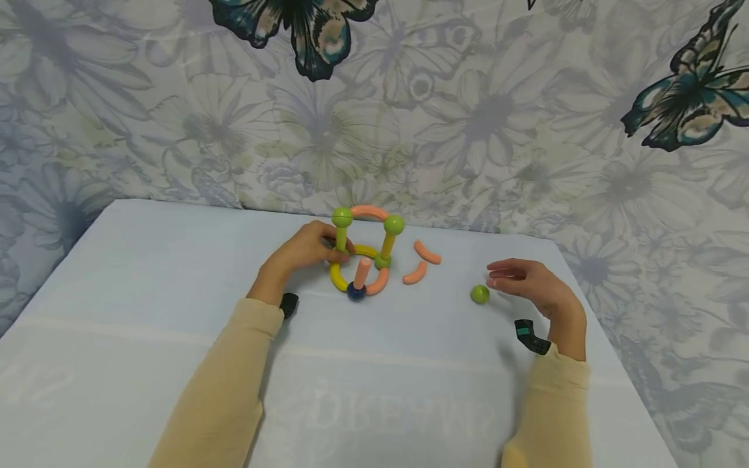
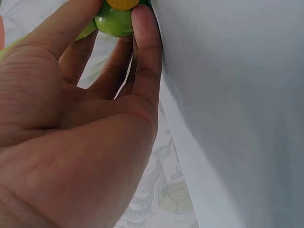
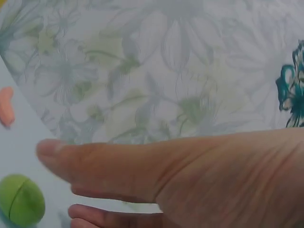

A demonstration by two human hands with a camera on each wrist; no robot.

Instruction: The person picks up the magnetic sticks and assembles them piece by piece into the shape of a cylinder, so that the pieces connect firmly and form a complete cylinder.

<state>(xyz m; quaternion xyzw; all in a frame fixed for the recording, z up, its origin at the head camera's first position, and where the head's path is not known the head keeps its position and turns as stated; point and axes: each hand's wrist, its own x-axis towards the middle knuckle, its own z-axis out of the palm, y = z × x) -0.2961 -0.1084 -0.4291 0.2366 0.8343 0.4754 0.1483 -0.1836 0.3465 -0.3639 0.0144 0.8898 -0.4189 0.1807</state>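
One green joint (image 2: 113,23) is pinched by the left hand (image 1: 304,246), probably just to steady the frame (image 1: 337,278), while nothing's gripped by the right hand (image 1: 534,283) near the loose ball (image 1: 480,294).

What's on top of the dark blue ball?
A peach stick stands on the dark blue ball. The ball's underside and the stick's very bottom end are hidden.

Seemingly a home: butterfly-and-flower wallpaper (image 1: 491,130)
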